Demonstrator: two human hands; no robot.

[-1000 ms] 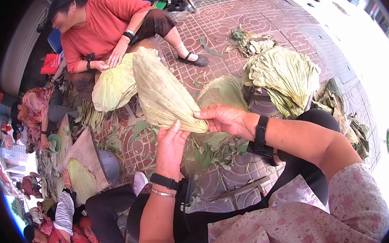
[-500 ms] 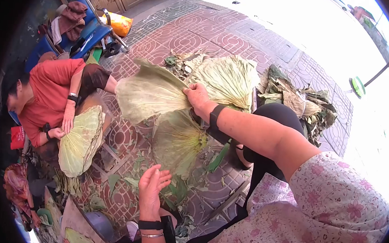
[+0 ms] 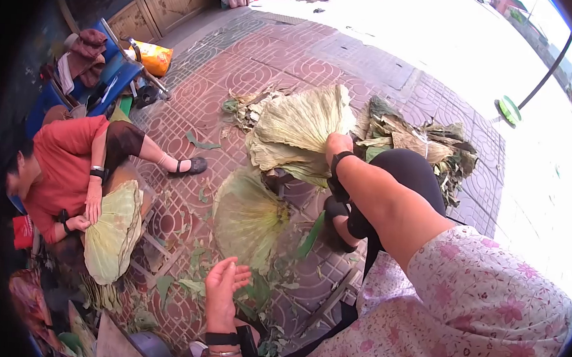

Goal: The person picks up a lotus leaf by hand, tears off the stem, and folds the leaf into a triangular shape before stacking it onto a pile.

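My right hand [image 3: 338, 146] is at the narrow, gathered end of a large dried leaf [image 3: 303, 123], its fingers closed round that end. This pale, pleated leaf lies over a stack of similar leaves beside my knee. A greener fan-shaped leaf [image 3: 252, 212] rests lower, between my two hands. My left hand [image 3: 227, 284] hangs palm up below that leaf, fingers apart, with nothing in it.
A person in a red top [image 3: 69, 153] sits at the left, both hands on pale leaves [image 3: 115, 233]. Tied dark dried leaves [image 3: 428, 142] lie beyond my knee. A blue chair [image 3: 117, 77] and a metal basin [image 3: 151, 349] are at the left; leaf scraps litter the tiles.
My right hand has swung the pale leaf from the left onto the stack at the right. My left hand stays open in nearly the same place. The view has shifted slightly.
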